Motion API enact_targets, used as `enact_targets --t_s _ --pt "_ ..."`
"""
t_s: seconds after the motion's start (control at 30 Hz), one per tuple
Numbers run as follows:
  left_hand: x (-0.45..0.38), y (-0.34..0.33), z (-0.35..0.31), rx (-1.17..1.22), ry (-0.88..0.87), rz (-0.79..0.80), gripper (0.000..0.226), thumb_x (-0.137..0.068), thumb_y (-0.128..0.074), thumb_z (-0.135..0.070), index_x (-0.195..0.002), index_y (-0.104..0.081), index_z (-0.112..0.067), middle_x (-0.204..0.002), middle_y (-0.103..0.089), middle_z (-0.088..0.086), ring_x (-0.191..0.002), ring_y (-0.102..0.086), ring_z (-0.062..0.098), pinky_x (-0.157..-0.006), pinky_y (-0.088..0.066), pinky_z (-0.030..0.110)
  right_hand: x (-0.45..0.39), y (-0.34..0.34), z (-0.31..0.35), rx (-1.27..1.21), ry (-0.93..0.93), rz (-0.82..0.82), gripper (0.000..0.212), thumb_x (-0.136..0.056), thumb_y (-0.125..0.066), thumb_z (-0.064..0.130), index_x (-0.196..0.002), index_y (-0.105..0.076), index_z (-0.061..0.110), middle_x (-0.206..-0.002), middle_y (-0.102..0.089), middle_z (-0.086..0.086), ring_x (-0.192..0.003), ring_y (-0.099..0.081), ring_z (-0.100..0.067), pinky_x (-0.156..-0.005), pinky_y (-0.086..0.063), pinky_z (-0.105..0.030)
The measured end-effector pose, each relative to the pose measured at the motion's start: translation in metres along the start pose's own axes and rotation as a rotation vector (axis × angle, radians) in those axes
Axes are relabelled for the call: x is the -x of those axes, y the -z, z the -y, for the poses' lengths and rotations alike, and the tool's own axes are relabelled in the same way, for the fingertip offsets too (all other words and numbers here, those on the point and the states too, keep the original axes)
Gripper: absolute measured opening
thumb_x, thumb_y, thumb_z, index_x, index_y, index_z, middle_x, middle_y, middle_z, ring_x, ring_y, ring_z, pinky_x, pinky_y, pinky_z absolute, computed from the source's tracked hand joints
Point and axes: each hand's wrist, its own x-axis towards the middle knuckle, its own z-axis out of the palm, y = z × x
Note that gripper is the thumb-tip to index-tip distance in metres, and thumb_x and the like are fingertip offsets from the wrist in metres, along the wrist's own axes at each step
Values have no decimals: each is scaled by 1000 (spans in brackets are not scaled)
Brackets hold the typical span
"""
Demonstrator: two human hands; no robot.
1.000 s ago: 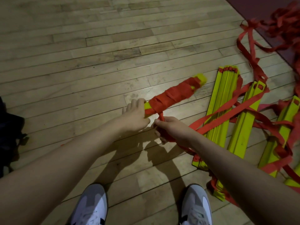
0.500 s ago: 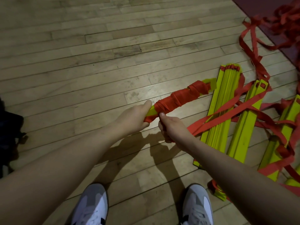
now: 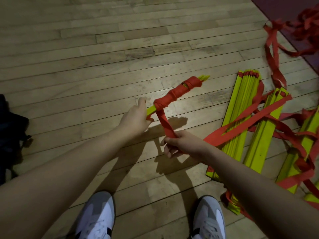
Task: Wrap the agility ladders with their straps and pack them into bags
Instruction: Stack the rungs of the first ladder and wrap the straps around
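Observation:
A bundle of yellow ladder rungs, wound in red strap along most of its length, hangs in the air above the wooden floor. My left hand grips its near yellow end. A loose stretch of the red strap runs down from the bundle to my right hand, which holds it pulled taut below and to the right. Past my right hand the strap trails off toward the stacks on the floor.
Several stacks of yellow rungs lie on the floor at the right, tangled in red straps that reach a dark red mat at top right. A dark bag sits at the left edge. My white shoes show below.
My right hand has dropped away from the bundle, drawing out a length of strap. The bundle has turned, its far end now pointing further away.

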Motion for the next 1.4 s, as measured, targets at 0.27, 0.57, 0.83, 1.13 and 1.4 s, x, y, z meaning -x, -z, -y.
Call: enact_targets --t_s 0.27,0.57,0.83,1.13,1.4 --pt "9 -12 4 -165 -95 164 55 -81 -69 -39 -119 -44 -9 -126 -32 13 -120 -40 31 -96 -39 40 -9 -6 8 -165 131 -42 16 -104 -37 13 -91 -46 8 -67 -63 -10 -41 -45 -14 -48 -38 -29" --pt "14 -5 8 -124 -148 57 42 -83 -68 -28 -112 -42 -14 -104 -57 8 -88 -58 26 -67 -48 36 2 -8 4 -225 110 55 27 -104 -36 19 -88 -54 6 -59 -57 -5 -49 -47 -15 -54 -41 -29" --pt "12 -8 -3 -231 -183 18 52 -91 -59 -39 -127 -32 -13 -108 -59 9 -96 -60 29 -68 -44 35 -2 -1 20 -222 139 -35 30 -104 -39 28 -93 -57 6 -55 -54 -1 -50 -50 -12 -55 -45 -25" --pt "14 0 9 -358 -386 128 61 -90 -54 -42 -142 -32 -22 -117 -52 4 -101 -55 23 -78 -47 33 3 7 10 -417 22 91 22 -98 -42 9 -103 -60 -1 -71 -64 -10 -59 -59 -17 -62 -45 -30" --pt "12 -2 10 -76 -45 48 43 -86 -64 -36 -114 -42 -12 -93 -53 1 -85 -58 24 -65 -44 33 6 -3 12 -335 16 195 22 -102 -40 15 -109 -57 2 -82 -70 -11 -69 -66 -20 -65 -53 -28"
